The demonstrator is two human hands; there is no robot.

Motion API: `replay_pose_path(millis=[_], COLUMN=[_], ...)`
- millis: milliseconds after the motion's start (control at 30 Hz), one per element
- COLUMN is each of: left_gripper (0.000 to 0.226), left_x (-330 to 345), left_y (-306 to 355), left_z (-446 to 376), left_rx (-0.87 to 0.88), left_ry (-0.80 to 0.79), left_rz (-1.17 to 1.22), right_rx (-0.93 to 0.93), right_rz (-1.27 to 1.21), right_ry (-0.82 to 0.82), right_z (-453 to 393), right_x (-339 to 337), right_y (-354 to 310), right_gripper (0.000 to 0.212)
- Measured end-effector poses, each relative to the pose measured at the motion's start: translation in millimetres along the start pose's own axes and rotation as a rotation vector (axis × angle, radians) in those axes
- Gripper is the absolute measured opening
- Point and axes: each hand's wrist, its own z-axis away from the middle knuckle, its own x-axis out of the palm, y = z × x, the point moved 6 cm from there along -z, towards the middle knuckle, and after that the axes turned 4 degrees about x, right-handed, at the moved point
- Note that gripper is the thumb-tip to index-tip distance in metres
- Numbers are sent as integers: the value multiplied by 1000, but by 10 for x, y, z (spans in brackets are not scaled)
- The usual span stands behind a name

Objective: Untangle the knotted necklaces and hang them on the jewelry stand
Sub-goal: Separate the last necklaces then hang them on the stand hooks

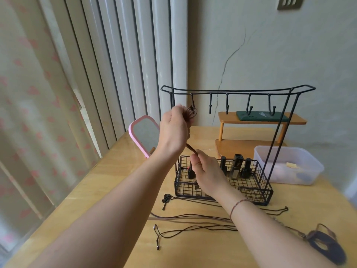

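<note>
Brown cord necklace (190, 147) pinched in both hands, left hand (173, 130) looping it at the black wire stand's (237, 91) leftmost hook (192, 105), right hand (207, 171) below; slack could slip off.

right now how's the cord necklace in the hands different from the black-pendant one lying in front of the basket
The held brown cord necklace is lifted off the table, stretched between the left hand and the right hand, its top looped at the stand's leftmost hook. The black-pendant necklace lies slack on the table, untouched and unhung. The held one looks bunched near the hook; the other trails loosely. Both are thin dark cords.
</note>
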Motion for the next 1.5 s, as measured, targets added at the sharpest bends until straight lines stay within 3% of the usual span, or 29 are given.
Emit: replay_pose_path(millis=[100, 300, 533, 733, 833, 900, 1000, 1067, 1167, 1233, 1400, 1500], left_gripper=[30, 36, 33, 24, 16, 18, 17, 30, 36, 23, 14, 18], left_x=[-3, 39, 121, -8, -15, -17, -72, -134, -300, -408, -502, -808], left_y=[-8, -176, -279, -332, -336, -364, -481, -519, -468, -428, -632, -813], left_z=[13, 16, 105, 134, 198, 248, 339, 452, 692, 888, 1366, 1415], left_rx=[-12, 52, 146, 209, 269, 272, 204, 180, 257, 364, 408, 251], left_ry=[-69, -156, -215, -222, -248, -243, -217, -182, -62, -44, -384, -322], left_rz=[-13, -53, -101, -300, -473, -540, -563, -561, -546, -575, -766, -906], right_rx=[-3, 64, 142, 133, 93, 122, 94, -33, -91, -77, -50, 42], right_rz=[-1, 44, 163, 336, 309, 300, 264, 219, 314, 410, 543, 525], right_ry=[13, 4, -162, -241, -287, -268, -105, -3, -222, -331, -273, -221], right_z=[15, 3, -186, -269, -158, -61, 181, 399, 804, 1014, 1291, 1369], right_x=[-8, 10, 296, 423, 335, 212, -165, -454, -522, -402, -184, -170], right_y=[20, 123, 12, -69, -88, -52, 17, 36, 113, 189, 132, 157], right_gripper=[28, 32, 38, 32, 26, 21, 36, 19, 6, 15, 28, 23])
